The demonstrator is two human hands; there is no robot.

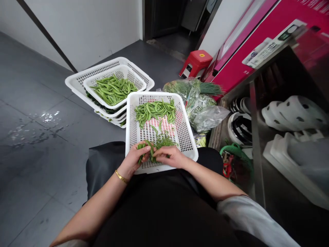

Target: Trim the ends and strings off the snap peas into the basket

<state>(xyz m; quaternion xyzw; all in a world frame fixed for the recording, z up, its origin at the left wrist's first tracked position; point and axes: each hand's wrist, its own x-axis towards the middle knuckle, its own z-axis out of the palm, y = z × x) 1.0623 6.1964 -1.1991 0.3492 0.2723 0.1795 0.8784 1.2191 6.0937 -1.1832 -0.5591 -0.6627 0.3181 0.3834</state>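
A white perforated basket (133,113) rests on my lap, with a pile of green pea pods (155,110) at its far end and thin green trimmings (164,140) near its front. My left hand (135,158) is closed around a few pea pods (141,147) over the basket's near edge. My right hand (171,157) pinches the end of one of those pods (152,152), fingertips almost touching the left hand. A gold bracelet sits on my left wrist.
A stack of white baskets (77,82) with more green pods (113,90) stands on the grey floor ahead left. Plastic bags of greens (203,106) lie to the right, beside a red stool (196,61), a pink cabinet and a metal shelf holding white clogs (293,113). Water is spilled on the floor at left.
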